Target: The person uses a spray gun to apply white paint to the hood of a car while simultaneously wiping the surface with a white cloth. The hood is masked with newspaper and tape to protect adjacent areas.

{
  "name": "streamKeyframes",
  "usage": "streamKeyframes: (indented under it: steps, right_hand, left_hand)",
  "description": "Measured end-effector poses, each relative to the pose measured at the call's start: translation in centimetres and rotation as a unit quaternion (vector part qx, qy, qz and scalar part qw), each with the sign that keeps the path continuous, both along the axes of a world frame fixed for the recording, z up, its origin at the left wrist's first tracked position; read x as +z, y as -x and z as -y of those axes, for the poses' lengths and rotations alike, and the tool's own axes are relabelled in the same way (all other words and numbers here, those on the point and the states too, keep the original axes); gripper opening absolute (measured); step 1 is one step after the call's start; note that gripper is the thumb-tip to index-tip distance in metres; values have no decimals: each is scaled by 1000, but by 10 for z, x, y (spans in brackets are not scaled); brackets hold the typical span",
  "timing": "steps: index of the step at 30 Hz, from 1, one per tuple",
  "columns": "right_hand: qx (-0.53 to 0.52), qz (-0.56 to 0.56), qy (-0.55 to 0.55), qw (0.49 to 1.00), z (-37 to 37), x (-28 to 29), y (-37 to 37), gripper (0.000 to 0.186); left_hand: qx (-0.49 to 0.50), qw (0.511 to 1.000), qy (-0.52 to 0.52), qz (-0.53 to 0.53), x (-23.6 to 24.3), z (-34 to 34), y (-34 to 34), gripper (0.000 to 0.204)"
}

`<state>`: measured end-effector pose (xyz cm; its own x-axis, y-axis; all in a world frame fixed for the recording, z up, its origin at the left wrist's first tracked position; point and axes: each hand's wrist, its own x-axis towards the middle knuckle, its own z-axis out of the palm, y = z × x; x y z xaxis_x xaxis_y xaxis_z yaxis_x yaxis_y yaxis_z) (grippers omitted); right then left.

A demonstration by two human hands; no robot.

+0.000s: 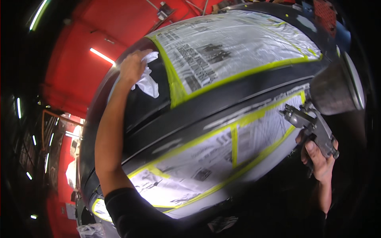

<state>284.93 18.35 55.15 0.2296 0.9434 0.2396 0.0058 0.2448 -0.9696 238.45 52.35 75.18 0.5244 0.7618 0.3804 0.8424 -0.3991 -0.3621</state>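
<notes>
My left hand (133, 67) is closed on a white cloth (148, 84) and presses it to the dark roof panel of a car (147, 107), past the taped edge of the rear glass. At the right, my right hand (319, 158) grips a metal spray gun (313, 123) by its handle. The gun carries a large grey cup (337, 87) on top, and its nozzle points left toward the car's side. Masking paper (214, 55) covers the big window, and more masking paper (194, 158) covers the side windows. Yellow-green masking tape (242, 75) runs along their edges.
A red wall (83, 71) rises behind the car, with a lit tube lamp (102, 57) showing against it. A red perforated object (324, 18) and a blue one (343, 35) stand beyond the car's far right. Crumpled clear plastic (90, 231) lies at the lower left.
</notes>
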Motion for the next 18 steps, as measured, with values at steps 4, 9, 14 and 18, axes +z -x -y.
streamKeyframes:
  steps: [4,9,14,18]
  right_hand:
    - [28,-43,29,998,-40,-27,-46,59]
    - [0,-48,54,997,-73,-32,-73,76]
    - [1,-58,66,996,-94,-32,-81,82]
    - [-13,-73,62,995,-97,-34,-81,85]
  left_hand:
    - [52,997,36,-35,-3,-69,5,29]
    - [65,967,154,190,-18,-103,0,23]
    - [110,919,228,304,-16,-116,4,20]
    - [141,952,178,207,-16,-144,1,20]
